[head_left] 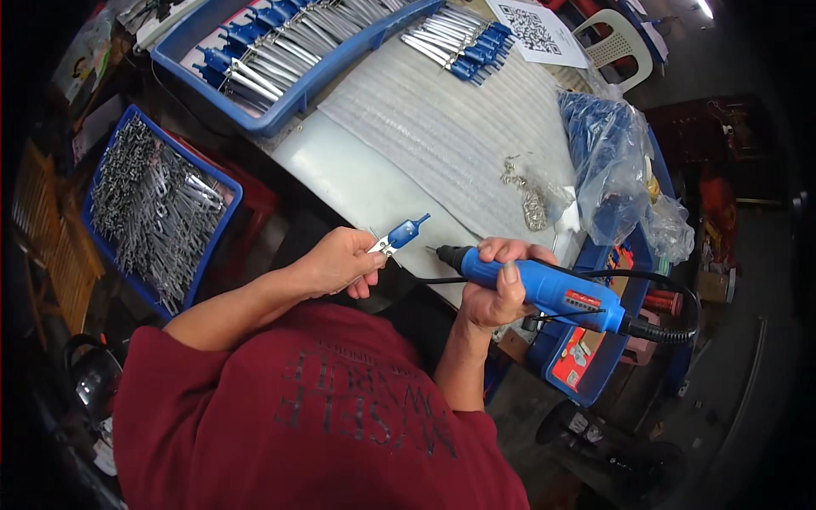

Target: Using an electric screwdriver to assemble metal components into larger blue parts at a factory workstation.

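Note:
Over the near edge of the work table, my left hand [344, 262] is closed on a small metal part with a blue plastic piece [408, 231] at its end. The blue piece points up and to the right. My right hand [501, 285] wraps round a blue electric screwdriver [552, 289] with a black nose and a cable. Its bit points left, a short way from the blue-ended part and apart from it. What lies inside my left palm is hidden.
Finished-looking blue-and-silver parts fill a blue tray [285, 119]; more lie in a pile [459, 42] on the foam sheet [408, 127]. A clear bag of small screws [534, 204] rests there. Left stands a blue bin [234, 208] of metal pieces; right, a blue crate [586, 395] and plastic bags [612, 144].

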A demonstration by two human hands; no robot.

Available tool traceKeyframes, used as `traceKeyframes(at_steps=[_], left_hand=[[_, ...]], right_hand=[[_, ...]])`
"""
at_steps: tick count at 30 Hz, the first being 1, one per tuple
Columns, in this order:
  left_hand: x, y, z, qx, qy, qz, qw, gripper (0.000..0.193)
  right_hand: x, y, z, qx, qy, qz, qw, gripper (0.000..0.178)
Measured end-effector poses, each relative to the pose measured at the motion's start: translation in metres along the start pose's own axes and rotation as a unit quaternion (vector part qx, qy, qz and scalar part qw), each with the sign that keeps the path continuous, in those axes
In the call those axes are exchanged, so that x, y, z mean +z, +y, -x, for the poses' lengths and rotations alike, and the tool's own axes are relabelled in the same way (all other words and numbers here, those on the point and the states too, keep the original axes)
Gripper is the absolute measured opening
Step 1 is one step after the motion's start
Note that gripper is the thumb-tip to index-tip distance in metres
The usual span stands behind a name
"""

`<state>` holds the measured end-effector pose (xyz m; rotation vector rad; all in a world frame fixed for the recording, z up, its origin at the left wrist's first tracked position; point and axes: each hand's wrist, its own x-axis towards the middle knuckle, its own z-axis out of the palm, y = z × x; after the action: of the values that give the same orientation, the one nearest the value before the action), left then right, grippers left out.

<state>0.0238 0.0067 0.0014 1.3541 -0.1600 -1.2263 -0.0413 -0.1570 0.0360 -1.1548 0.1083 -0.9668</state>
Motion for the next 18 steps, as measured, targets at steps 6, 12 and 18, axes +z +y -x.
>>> traceKeyframes(at_steps=[6,12,18], left_hand=[[0.010,-0.007,0.004,-0.042,0.006,-0.007,0.999,0.014],[0.011,-0.011,0.007,-0.030,-0.005,0.002,1.000,0.014],[0.012,-0.014,0.005,-0.030,-0.003,0.008,1.000,0.014]], right_hand=[[0.006,-0.002,0.002,0.005,-0.013,-0.003,1.000,0.040],[0.009,-0.003,0.004,-0.002,-0.041,0.004,0.999,0.042],[0.016,-0.003,0.006,0.009,-0.052,0.007,0.999,0.043]])
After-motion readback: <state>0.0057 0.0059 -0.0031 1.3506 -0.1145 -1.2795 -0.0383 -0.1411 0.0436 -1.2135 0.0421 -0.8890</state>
